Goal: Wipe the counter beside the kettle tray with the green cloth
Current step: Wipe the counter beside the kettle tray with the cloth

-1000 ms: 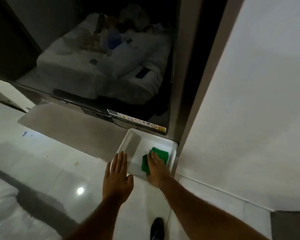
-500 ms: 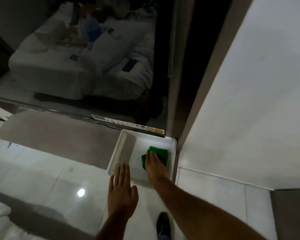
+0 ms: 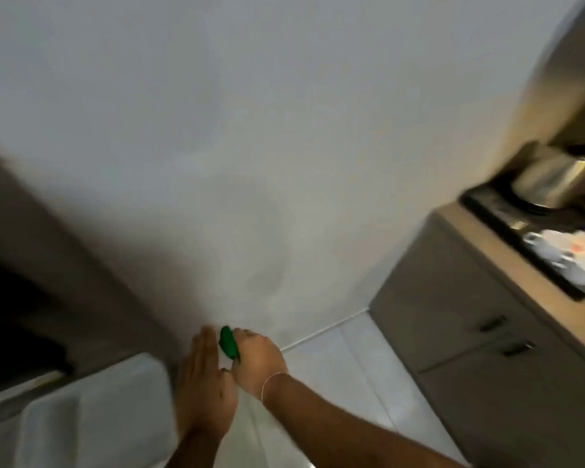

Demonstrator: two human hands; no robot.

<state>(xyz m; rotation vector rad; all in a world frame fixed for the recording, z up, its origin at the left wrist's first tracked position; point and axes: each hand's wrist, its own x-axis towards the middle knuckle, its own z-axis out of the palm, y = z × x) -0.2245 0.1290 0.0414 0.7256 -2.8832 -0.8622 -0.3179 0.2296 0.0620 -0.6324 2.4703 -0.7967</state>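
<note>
The frame is motion-blurred; the right hand [image 3: 257, 361] forms a closed grip on the green cloth [image 3: 228, 346], which is bunched and protrudes from the thumb side of the fist, clear of any surface; a thin band circles that wrist; the left hand [image 3: 205, 383] lies just left of the grip, fingers extended and flat, holding nothing, its thumb side close against the cloth; a white tray [image 3: 92, 413] sits low and further left of the grip; a white wall [image 3: 250, 163] rises beyond the grip; well to the right stands the tabletop [image 3: 487, 251] on a grey cabinet, bearing a dark kettle tray [image 3: 507, 217] with a metal kettle [image 3: 554, 173].
</note>
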